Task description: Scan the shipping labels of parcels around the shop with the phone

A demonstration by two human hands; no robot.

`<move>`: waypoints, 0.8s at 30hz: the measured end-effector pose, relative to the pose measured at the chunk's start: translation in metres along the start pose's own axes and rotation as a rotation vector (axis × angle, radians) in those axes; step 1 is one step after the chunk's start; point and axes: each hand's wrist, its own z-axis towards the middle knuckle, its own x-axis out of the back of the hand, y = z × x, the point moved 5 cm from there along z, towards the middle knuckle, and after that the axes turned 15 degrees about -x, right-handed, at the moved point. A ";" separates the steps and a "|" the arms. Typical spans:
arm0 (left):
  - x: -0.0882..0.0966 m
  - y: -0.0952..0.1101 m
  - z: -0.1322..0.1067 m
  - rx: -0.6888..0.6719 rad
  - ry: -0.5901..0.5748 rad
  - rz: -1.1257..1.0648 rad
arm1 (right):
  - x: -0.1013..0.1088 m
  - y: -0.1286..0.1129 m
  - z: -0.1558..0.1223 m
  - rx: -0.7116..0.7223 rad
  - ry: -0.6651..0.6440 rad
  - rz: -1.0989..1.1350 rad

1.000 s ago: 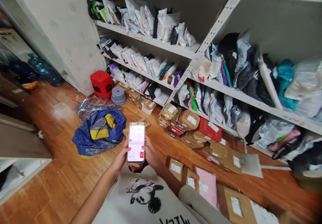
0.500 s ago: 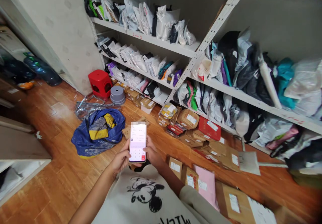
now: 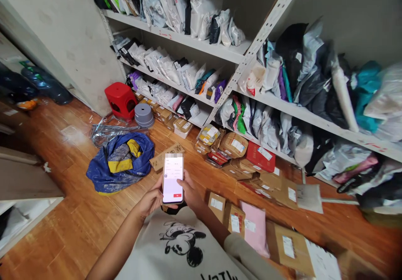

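Observation:
A smartphone (image 3: 172, 179) with a lit screen is held upright in front of my chest, facing me. My left hand (image 3: 153, 198) wraps round its left side, thumb along the lower edge. On the other side my right hand (image 3: 190, 191) grips the phone, its thumb over the right part of the screen. The screen shows a white page above a pale purple area with a small red button; its text is too small to read. The fingers behind the phone are mostly hidden.
A shelving rack (image 3: 201, 47) full of bagged parcels stands ahead and to the right. Cardboard boxes (image 3: 290, 246) and a pink parcel (image 3: 254, 227) lie on the floor at right. A blue sack (image 3: 121, 162), a red stool (image 3: 121, 99) and a grey tub (image 3: 144, 115) are at left.
The number keypad on the phone screen is gone, replaced by a plain area with a red button. My right thumb has moved up slightly. The view has tilted down a little.

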 end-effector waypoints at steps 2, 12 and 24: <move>-0.004 -0.008 0.010 0.010 0.025 -0.031 | 0.014 -0.003 0.005 -0.003 0.015 -0.008; 0.016 -0.087 0.080 0.206 0.228 0.038 | 0.125 0.030 0.053 -0.207 -0.159 0.092; 0.262 -0.154 0.145 0.296 0.770 1.027 | 0.255 0.114 0.150 -0.263 0.318 0.449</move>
